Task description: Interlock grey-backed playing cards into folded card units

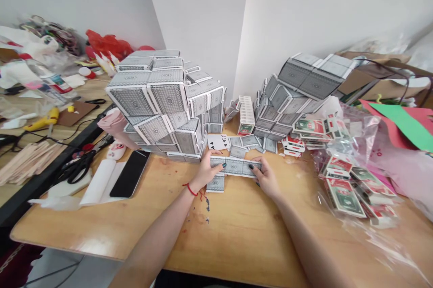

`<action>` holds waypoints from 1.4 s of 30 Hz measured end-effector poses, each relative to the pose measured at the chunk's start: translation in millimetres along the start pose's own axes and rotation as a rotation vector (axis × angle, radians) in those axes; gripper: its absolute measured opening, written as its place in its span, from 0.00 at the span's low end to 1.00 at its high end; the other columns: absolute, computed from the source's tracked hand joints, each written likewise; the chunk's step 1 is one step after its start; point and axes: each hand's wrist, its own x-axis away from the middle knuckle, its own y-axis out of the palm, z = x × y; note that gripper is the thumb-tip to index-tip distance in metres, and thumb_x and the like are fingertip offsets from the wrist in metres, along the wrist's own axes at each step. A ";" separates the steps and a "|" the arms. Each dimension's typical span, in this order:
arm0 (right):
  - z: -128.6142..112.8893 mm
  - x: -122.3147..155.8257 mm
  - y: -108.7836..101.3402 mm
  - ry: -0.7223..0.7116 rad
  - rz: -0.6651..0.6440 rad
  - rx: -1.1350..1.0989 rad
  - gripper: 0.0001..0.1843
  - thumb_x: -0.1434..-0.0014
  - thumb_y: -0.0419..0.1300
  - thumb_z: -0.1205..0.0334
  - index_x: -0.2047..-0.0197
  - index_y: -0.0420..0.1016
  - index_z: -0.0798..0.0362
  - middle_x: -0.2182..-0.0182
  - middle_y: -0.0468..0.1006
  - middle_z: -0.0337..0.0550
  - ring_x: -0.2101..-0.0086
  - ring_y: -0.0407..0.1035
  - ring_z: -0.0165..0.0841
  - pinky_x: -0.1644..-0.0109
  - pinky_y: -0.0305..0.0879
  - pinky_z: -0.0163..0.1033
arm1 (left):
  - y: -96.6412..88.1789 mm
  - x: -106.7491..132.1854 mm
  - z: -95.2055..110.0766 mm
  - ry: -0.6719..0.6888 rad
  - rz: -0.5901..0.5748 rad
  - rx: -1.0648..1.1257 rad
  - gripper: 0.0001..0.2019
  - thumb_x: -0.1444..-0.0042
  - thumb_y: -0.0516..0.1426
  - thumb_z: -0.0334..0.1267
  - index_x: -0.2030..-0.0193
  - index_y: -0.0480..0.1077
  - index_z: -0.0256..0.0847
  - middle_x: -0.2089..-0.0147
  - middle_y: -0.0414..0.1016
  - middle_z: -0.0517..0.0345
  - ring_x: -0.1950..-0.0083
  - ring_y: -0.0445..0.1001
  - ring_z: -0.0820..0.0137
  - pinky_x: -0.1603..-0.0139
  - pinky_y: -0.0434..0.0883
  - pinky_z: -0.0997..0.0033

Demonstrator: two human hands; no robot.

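Observation:
A strip of grey-backed playing cards [236, 166] is held just above the wooden table [237, 229] between both hands. My left hand [205, 174] pinches its left end, thumb on top. My right hand [265, 175] pinches its right end. Another grey-backed card [215, 184] lies on the table under my left hand. Just behind the strip lie a face-up clubs card [218, 142] and several loose grey cards [249, 142].
A big pile of blocks made from cards [162, 103] stands at back left, a second pile [297, 87] at back right. Card boxes in a clear plastic bag [348, 180] lie right. A black phone [130, 173], scissors [79, 166] and paper lie left.

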 end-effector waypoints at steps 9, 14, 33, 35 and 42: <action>-6.8 -3.8 -8.1 0.066 -0.094 -0.078 0.13 0.49 0.57 0.52 0.67 0.60 0.50 0.82 0.53 0.28 0.86 0.47 0.21 0.86 0.46 0.27 | 0.6 -2.4 -3.4 -0.010 -0.030 0.029 0.16 0.56 0.55 0.27 0.58 0.64 0.39 0.56 0.68 0.54 0.52 0.66 0.66 0.48 0.60 0.63; -7.9 -3.5 -4.9 0.043 -0.079 -0.034 0.13 0.49 0.56 0.51 0.67 0.60 0.50 0.82 0.53 0.28 0.85 0.49 0.21 0.86 0.48 0.27 | 2.5 -1.8 -6.1 -0.040 -0.015 0.043 0.14 0.56 0.56 0.28 0.60 0.65 0.38 0.57 0.69 0.54 0.53 0.67 0.66 0.50 0.62 0.64; -9.9 -8.0 -9.1 0.060 -0.115 -0.037 0.12 0.48 0.56 0.52 0.66 0.61 0.51 0.82 0.54 0.29 0.86 0.49 0.21 0.86 0.46 0.27 | 4.7 -0.2 -4.4 -0.013 -0.010 0.031 0.14 0.55 0.56 0.30 0.58 0.63 0.38 0.56 0.68 0.53 0.52 0.66 0.65 0.49 0.61 0.63; -8.3 -7.3 -5.7 0.040 -0.100 -0.004 0.12 0.48 0.55 0.52 0.66 0.61 0.51 0.82 0.55 0.29 0.86 0.50 0.21 0.86 0.47 0.28 | 5.5 -0.3 -4.6 -0.004 -0.005 0.021 0.14 0.55 0.56 0.30 0.59 0.63 0.38 0.56 0.68 0.53 0.52 0.66 0.65 0.48 0.60 0.63; -5.7 -7.8 -0.7 0.042 -0.128 0.021 0.13 0.46 0.54 0.51 0.66 0.57 0.50 0.86 0.54 0.27 0.88 0.50 0.22 0.87 0.45 0.28 | 8.3 0.0 -6.6 -0.017 -0.022 0.033 0.13 0.53 0.55 0.29 0.59 0.61 0.40 0.57 0.65 0.55 0.53 0.64 0.67 0.49 0.60 0.65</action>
